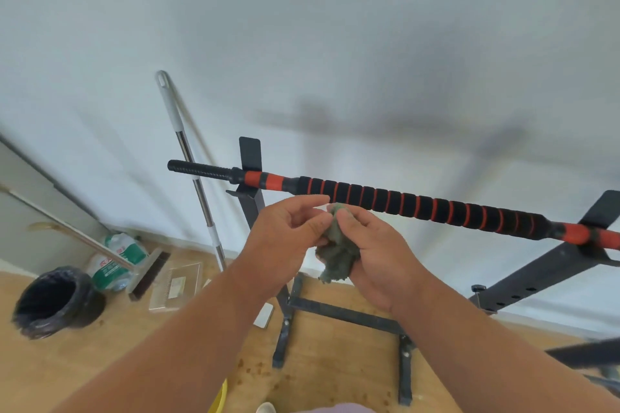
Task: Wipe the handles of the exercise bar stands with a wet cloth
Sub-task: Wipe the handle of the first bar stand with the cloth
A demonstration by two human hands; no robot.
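Holding: both hands meet in front of the chest around a crumpled grey-green wet cloth (337, 251); nothing is being wiped at this moment.
Right hand (379, 261): its grip is closed round the cloth, thumb on top, most of the wad bunched against the palm and a loose tail hanging below.
Left hand (288, 238): thumb and fingertips pinch the cloth's upper left edge, the other fingers loosely curled above; it looks to be gathering or refolding the wad.
Bar: a long black foam-padded exercise bar with orange rings (419, 208) lies across the black steel stands (250, 157), just beyond the hands and slightly above them.
Axis: the bar runs left to right across the view, its bare threaded end pointing left, its right end dropping toward the right edge.
Nearer hand: the right hand, with the cloth's top almost under the padded section; I cannot tell whether it touches.
Next, as I judge it: a short reach up and forward, then strokes along the bar's length.
Floor: a black-lined bin (53, 302), a mop pole (191, 164).
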